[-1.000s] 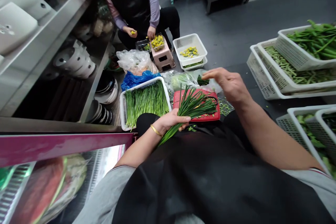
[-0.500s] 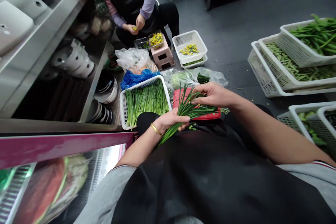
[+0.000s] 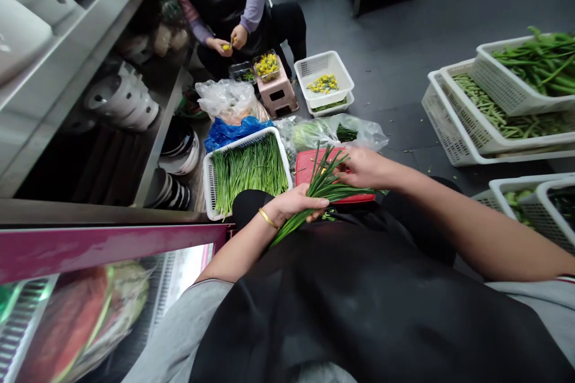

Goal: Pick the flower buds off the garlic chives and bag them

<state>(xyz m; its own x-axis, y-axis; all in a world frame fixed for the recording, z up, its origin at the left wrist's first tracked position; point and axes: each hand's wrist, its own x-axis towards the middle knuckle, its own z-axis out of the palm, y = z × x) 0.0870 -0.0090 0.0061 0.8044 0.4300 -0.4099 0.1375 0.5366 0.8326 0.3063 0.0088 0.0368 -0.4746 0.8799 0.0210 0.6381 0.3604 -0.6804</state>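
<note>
A loose bunch of long green garlic chives (image 3: 294, 224) lies across my left hand (image 3: 302, 200), whose fingers are wrapped around it. Its leaf ends fan out up and to the right. My right hand (image 3: 366, 167) is beside those ends with its fingers pinched together; whatever is between the fingertips is too small to make out. Below both hands is a red board or lid (image 3: 308, 161) with small scraps on it, partly covered by the bunch. A white plastic basket (image 3: 208, 188) full of more chives stands to the left, by my knee.
A co-worker (image 3: 215, 6) sits opposite, handling yellow flowers beside a pink stool (image 3: 279, 96). White baskets of green peppers (image 3: 539, 63) and beans (image 3: 487, 105) are on the right. Plastic bags (image 3: 309, 131) lie ahead. A metal shelf (image 3: 90, 30) runs along the left.
My right hand has closed its fingers and shifted slightly down and right at the leaf ends. My left hand keeps its grip on the bunch. The co-worker's hands have moved slightly.
</note>
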